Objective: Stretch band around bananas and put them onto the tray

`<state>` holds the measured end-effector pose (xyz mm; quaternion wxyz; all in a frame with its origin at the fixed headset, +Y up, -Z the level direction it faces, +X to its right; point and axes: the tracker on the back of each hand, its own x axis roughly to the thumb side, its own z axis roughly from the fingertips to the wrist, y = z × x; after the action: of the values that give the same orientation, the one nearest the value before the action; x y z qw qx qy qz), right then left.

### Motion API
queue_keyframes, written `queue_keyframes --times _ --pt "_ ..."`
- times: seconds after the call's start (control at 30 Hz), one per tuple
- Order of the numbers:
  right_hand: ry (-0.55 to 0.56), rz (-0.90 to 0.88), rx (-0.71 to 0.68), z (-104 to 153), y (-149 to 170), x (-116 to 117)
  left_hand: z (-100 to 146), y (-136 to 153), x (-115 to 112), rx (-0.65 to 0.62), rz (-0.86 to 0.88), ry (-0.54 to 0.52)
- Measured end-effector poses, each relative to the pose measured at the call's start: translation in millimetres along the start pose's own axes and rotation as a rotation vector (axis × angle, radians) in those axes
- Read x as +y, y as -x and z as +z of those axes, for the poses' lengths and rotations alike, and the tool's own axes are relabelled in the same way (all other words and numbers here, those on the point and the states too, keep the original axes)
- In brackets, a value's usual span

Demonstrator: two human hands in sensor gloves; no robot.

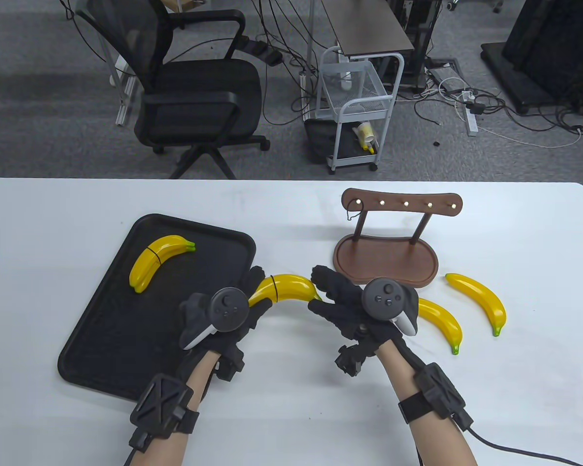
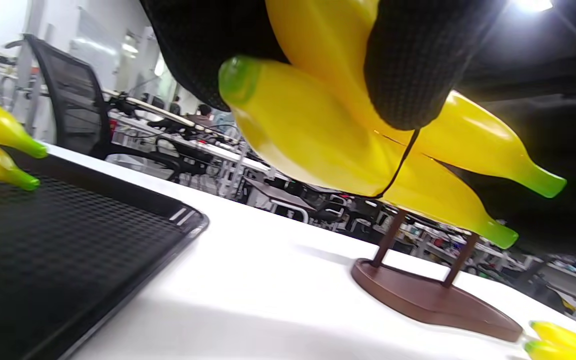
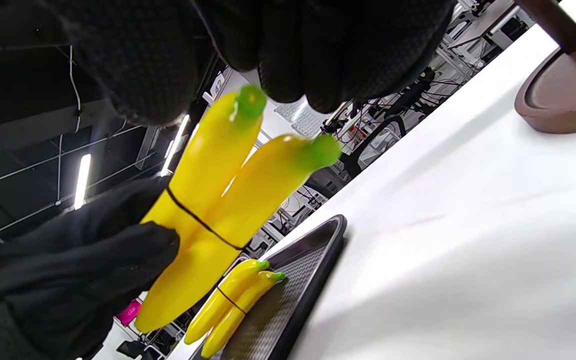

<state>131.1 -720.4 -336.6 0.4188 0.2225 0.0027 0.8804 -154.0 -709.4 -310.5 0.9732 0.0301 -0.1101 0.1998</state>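
Banded banana pair [image 1: 285,287] held above table [image 1: 291,412], just right of black tray [image 1: 92,349]. Left hand [image 1: 223,315] gripping one end, right hand [image 1: 354,306] pinching green-tipped end; black band [image 3: 203,222] around middle, between grips.

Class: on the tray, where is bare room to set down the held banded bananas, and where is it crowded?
Free: the tray floor near the person, below the banded pair at its far end. Crowded: right of the stand, where two loose bananas lie beside the right hand.
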Motion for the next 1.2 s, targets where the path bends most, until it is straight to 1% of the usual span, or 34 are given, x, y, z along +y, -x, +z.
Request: queue_keyframes --times 0.13,0.33,0.5,0.7,0.87,1.0,1.2 --pt "0.009 0.004 0.015 0 6 -4 -9 21 10 0.070 0.038 -0.011" --pt "0.020 -0.007 0.025 1 10 -9 -20 53 26 0.176 0.035 -0.047" --pt "0.026 -0.005 0.022 1 11 -13 -26 86 28 0.277 0.083 -0.062" --pt "0.027 -0.003 0.017 1 12 -14 -32 121 17 0.386 0.123 -0.050" --pt "0.022 0.001 0.013 0 13 -14 -38 143 -2 0.450 0.140 -0.016" --pt "0.019 0.000 0.011 1 13 -15 -40 148 -17 0.469 0.115 0.011" --pt "0.014 -0.002 0.010 1 13 -15 -40 152 -29 0.479 0.104 0.031"
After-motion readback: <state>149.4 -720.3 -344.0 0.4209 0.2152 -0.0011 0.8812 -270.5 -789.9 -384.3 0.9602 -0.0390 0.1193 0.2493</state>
